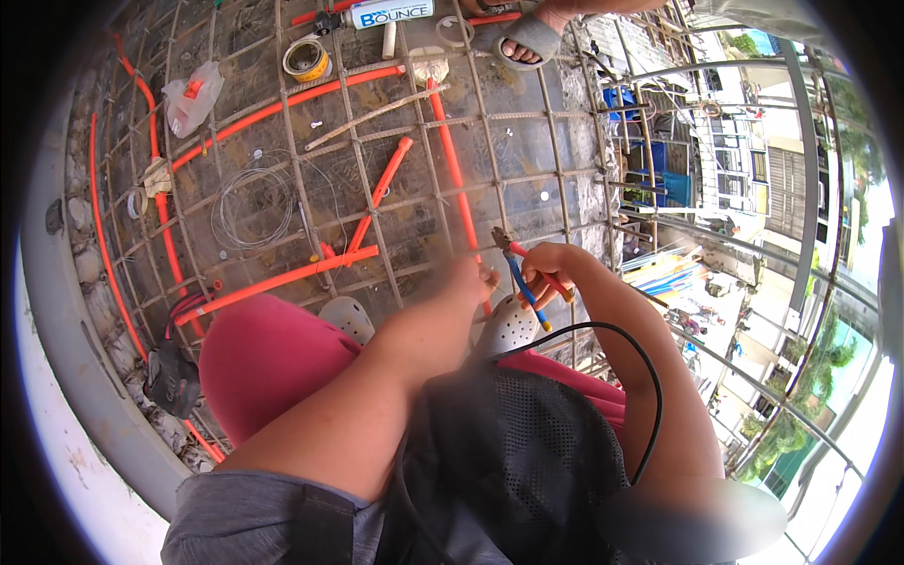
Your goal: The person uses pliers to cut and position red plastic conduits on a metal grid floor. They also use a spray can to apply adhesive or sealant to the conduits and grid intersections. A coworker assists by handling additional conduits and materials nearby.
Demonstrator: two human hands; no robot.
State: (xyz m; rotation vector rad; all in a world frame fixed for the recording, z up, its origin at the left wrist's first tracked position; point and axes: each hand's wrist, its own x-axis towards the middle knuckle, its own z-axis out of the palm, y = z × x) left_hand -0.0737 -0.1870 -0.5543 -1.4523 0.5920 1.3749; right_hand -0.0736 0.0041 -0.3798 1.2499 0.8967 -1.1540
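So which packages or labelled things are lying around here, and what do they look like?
Labelled tube: top centre on the rebar grid, lying flat, white with a blue band.
Plastic bag: upper left on the grid, crumpled, clear, something orange inside.
Tape roll: beside the tube, round, yellow.

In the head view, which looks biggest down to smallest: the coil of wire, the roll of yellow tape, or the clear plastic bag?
1. Coil of wire, clearly the largest.
2. Clear plastic bag.
3. Roll of yellow tape.
Bag and tape lie near the curved rim, so bending may skew their look.
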